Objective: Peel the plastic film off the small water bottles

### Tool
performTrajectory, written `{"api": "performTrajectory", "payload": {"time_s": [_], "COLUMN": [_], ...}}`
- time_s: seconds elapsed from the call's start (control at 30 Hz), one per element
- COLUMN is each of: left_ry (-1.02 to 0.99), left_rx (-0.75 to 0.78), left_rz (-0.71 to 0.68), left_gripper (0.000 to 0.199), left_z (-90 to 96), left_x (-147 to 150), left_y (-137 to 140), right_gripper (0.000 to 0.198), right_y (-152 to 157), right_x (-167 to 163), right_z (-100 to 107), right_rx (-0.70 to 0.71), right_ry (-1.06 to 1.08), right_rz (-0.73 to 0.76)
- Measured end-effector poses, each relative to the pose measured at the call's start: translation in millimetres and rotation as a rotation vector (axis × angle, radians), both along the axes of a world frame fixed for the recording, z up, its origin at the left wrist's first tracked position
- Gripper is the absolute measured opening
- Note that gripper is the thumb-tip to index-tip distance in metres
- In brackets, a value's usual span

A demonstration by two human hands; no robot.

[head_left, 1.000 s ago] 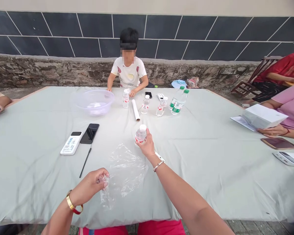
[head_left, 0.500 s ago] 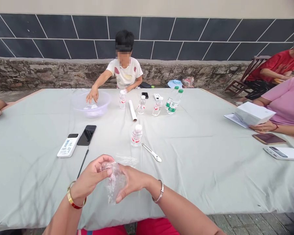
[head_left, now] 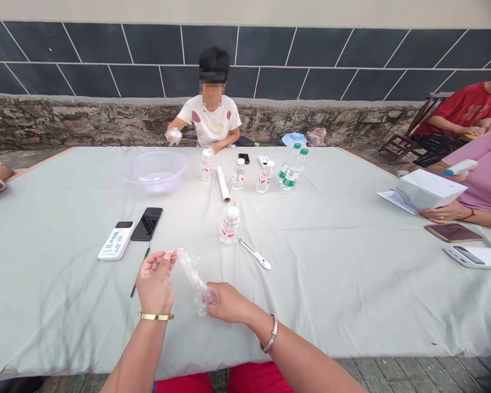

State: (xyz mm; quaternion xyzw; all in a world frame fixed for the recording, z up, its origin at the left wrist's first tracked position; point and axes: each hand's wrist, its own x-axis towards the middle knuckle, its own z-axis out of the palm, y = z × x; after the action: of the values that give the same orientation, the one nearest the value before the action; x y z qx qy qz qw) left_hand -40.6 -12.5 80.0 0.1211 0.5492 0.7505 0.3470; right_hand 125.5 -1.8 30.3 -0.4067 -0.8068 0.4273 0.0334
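A crumpled strip of clear plastic film (head_left: 191, 271) stretches between my two hands, above the near part of the table. One end is pinched by my left hand (head_left: 156, 278), thumb against fingers. At the other end, my right hand (head_left: 226, 302) is closed around the bunched film. Just beyond stands a small clear bottle (head_left: 229, 226) with a white cap and a red-and-white label. A white utility knife (head_left: 255, 254) lies beside it to the right. Left of my left hand, a white power bank (head_left: 115, 242) and a black phone (head_left: 147, 224) lie side by side.
A translucent purple basin (head_left: 159, 170) stands at the far left, near a person (head_left: 214, 117) across the table. A white roll (head_left: 223, 184), small bottles and green-capped bottles (head_left: 293, 172) stand mid-table. On the right, a person in pink holds a white box (head_left: 429, 189).
My hands have drawn apart, pulling the plastic film into a longer strip. Opposite, the person's hand has left the basin with a clear crumpled thing. The person in pink now holds up a white-and-blue item.
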Motion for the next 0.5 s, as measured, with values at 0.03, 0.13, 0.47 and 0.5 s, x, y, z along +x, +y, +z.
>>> {"api": "performTrajectory", "payload": {"time_s": [0.03,0.13,0.47,0.5], "left_ry": [0.114,0.556,0.26,0.148], "left_rx": [-0.012,-0.184,-0.122,-0.085], "left_rz": [0.024,-0.087,-0.854,-0.775], "left_gripper": [0.023,0.021,0.036,0.034], "left_z": [-2.1,-10.7,-19.2,-19.8], "left_x": [0.5,-3.5,-3.2,0.7], "left_y": [0.9,-0.2,-14.6,-13.0], "right_gripper": [0.014,0.008,0.018,0.016], "right_y": [-2.4,-8.9,22.2,19.9], "right_x": [0.5,3.4,2.5,-2.4], "right_z": [-0.9,3.4,22.0,17.2], "right_rx": [-0.015,0.044,0.117,0.112], "right_ry": [0.012,0.031,0.512,0.521], "right_rz": [0.006,0.025,-0.595,-0.587]}}
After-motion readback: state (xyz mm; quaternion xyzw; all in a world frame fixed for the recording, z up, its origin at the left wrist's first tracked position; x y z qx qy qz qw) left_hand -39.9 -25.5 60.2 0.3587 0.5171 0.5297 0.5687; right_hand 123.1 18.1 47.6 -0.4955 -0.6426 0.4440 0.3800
